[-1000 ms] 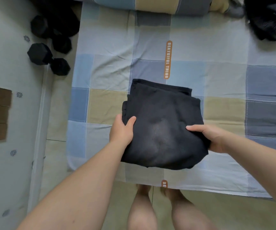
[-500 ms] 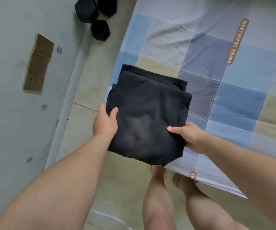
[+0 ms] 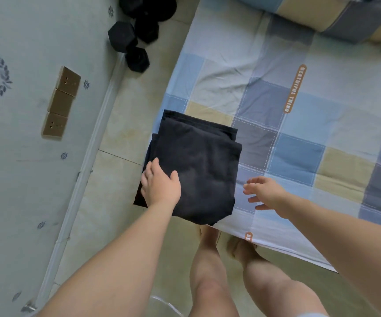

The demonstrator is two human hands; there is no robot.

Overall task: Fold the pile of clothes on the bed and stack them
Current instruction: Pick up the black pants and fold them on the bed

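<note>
A folded black garment (image 3: pixel 198 163) lies at the near left corner of the bed (image 3: pixel 299 138), partly overhanging the bed's edge. My left hand (image 3: pixel 160 185) rests flat on the garment's near left part, fingers spread, thumb on the cloth. My right hand (image 3: pixel 265 194) hovers just right of the garment above the checked sheet, fingers apart and holding nothing. No other loose clothes show in this view.
Black dumbbells (image 3: pixel 134 44) sit on the tiled floor at the far left beside the bed. A wall with brass socket plates (image 3: pixel 61 101) runs along the left. A checked pillow or duvet (image 3: pixel 336 14) lies at the bed's far end. My legs stand below the bed's edge.
Both hands carried the folded black garment leftward to the bed's corner. My right hand has let go and drawn away to the right; my left hand now lies flat on top.
</note>
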